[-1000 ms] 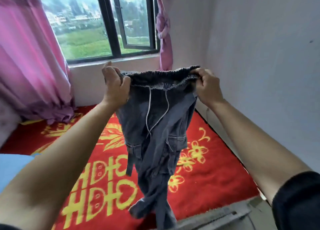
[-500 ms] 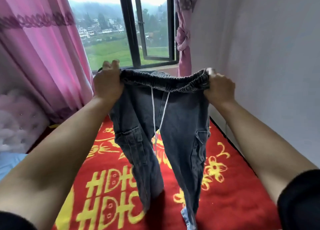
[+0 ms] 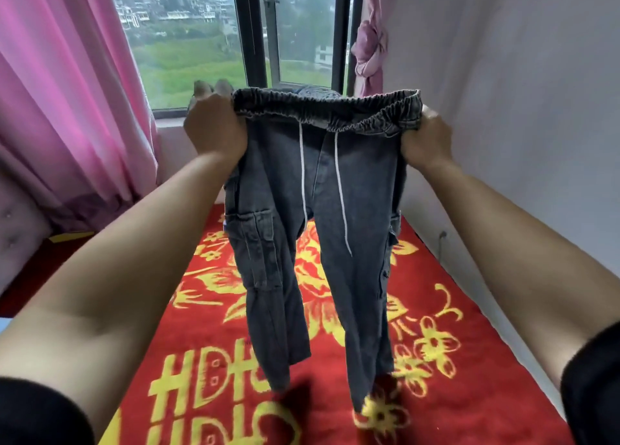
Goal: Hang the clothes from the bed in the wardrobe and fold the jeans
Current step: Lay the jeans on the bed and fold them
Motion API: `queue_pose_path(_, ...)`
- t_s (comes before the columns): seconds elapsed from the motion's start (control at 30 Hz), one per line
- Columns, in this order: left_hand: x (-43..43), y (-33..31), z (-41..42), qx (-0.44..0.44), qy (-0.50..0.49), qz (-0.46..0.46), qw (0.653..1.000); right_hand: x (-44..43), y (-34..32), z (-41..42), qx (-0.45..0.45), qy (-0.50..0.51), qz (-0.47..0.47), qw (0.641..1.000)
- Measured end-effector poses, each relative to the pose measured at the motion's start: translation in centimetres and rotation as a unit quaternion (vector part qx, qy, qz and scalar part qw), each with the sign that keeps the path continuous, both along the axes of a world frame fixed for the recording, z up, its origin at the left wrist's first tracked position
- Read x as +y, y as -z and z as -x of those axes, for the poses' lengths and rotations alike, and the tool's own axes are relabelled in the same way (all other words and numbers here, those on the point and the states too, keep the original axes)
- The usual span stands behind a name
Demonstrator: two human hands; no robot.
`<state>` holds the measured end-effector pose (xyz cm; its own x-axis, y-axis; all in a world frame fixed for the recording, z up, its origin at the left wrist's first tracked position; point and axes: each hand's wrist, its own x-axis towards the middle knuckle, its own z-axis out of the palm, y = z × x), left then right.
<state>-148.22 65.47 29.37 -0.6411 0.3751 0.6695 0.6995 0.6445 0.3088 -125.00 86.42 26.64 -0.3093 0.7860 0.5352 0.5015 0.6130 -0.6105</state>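
Note:
Dark grey jeans (image 3: 355, 189) with an elastic waistband, white drawstrings and side cargo pockets hang in front of me, spread out at the waist. My left hand (image 3: 214, 126) grips the left end of the waistband. My right hand (image 3: 424, 136) grips the right end. Both legs hang straight down and apart, their hems just above the red bedcover (image 3: 469, 394) with yellow flowers and characters. No wardrobe or other clothes show in this view.
A window (image 3: 255, 32) with a dark frame is straight ahead. A pink curtain (image 3: 63, 102) hangs at the left and a tied pink one (image 3: 369, 48) at the right. A white wall (image 3: 520, 109) runs along the bed's right side. A padded headboard (image 3: 16, 230) is far left.
Both hands have lifted the jeans higher and pulled the waistband wider. The twisted legs have dropped open and now hang straight and apart. My view has tilted upward.

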Motion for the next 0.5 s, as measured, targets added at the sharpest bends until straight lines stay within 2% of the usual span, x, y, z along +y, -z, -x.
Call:
queue_pose_path(0.23, 1.6, -5.8, 5.6, 0.034, 0.023, -0.111, 0.993, 0.8, -4.0, 5.8, 0.122, 0.003, -0.028, 0.992)
queue_pose_path(0.37, 0.1, -6.6, 6.4, 0.054, 0.018, -0.106, 0.993, 0.3, -4.8, 6.6, 0.118, 0.006, -0.032, 0.992)
queue_pose_path(0.5, -2.3, -3.8, 4.8, 0.077, 0.050, -0.098, 0.991, -1.1, -2.1, 5.2, 0.087, 0.007, -0.022, 0.996)
